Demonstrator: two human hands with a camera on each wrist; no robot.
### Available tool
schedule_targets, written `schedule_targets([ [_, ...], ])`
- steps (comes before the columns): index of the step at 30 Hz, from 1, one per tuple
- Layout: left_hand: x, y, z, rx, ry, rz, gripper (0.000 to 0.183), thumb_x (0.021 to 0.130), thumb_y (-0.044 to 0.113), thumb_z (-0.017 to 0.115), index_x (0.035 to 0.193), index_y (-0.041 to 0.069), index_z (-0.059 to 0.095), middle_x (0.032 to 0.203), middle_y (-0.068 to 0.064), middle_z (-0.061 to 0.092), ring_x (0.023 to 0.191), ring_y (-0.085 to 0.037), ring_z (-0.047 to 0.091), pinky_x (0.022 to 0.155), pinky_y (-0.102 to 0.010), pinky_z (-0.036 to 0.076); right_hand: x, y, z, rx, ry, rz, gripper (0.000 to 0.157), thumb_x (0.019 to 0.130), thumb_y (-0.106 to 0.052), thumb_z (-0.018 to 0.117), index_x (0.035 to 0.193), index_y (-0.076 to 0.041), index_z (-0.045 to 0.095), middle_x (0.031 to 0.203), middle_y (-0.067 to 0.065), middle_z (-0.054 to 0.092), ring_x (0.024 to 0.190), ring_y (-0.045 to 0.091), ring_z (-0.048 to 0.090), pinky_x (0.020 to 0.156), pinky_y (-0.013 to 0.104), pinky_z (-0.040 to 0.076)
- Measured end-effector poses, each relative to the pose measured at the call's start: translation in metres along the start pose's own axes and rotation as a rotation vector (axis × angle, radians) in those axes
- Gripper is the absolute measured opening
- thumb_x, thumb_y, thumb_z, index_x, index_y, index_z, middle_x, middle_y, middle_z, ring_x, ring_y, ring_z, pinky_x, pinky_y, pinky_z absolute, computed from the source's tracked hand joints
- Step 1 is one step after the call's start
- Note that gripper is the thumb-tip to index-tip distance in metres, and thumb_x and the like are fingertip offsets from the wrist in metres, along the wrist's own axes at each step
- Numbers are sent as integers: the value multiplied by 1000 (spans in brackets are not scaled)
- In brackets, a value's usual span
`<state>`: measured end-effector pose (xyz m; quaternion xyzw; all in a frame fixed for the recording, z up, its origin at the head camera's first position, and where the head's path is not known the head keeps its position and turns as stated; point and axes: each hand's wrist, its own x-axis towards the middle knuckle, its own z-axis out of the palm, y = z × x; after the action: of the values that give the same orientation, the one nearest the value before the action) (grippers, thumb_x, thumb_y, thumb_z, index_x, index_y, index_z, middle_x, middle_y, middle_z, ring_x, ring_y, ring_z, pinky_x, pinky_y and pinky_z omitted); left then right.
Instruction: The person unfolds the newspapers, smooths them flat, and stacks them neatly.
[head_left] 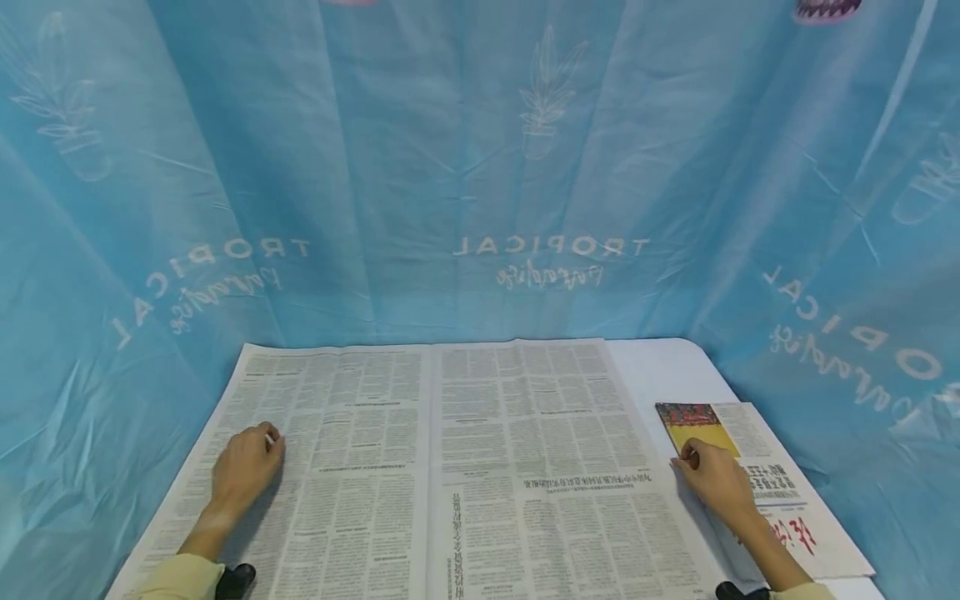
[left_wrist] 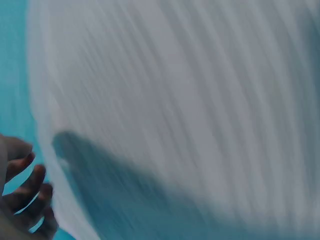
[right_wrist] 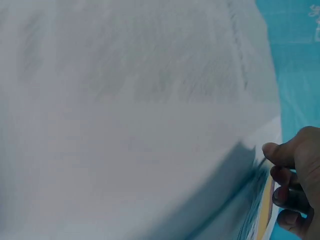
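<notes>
Over the left part of the spread newspaper (head_left: 360, 450) my left hand (head_left: 246, 467) hovers with loosely bent fingers and holds nothing. In the left wrist view its fingers (left_wrist: 30, 195) are apart from one another, and the paper behind is blurred. My right hand (head_left: 716, 479) is at the left edge of a folded newspaper (head_left: 787, 492) with a red and yellow picture. Its thumb and forefinger pinch that edge, as the right wrist view shows, where the thumb (right_wrist: 277, 152) lies over the layered pages (right_wrist: 255, 202). The hand hides part of the picture.
A white table (head_left: 667, 367) shows beyond the spread sheet, at the back right. Blue curtains (head_left: 405, 167) with pale plant prints and lettering enclose the table at the back and on both sides. The folded newspaper lies near the table's right edge.
</notes>
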<state>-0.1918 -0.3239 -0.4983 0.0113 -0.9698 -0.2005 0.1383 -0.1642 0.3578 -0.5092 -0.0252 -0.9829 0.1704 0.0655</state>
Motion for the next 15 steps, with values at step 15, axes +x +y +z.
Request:
schedule_targets([
  [15,5,122,44,-399,-311,250,5,95,14,64,92,9,64,71,3,56,58,-8,46,52,-24,39,-32,22,-14,-300,-196,26,58,92,-47,59,116,5,58,84,23,64,61,32,59,49,45,43],
])
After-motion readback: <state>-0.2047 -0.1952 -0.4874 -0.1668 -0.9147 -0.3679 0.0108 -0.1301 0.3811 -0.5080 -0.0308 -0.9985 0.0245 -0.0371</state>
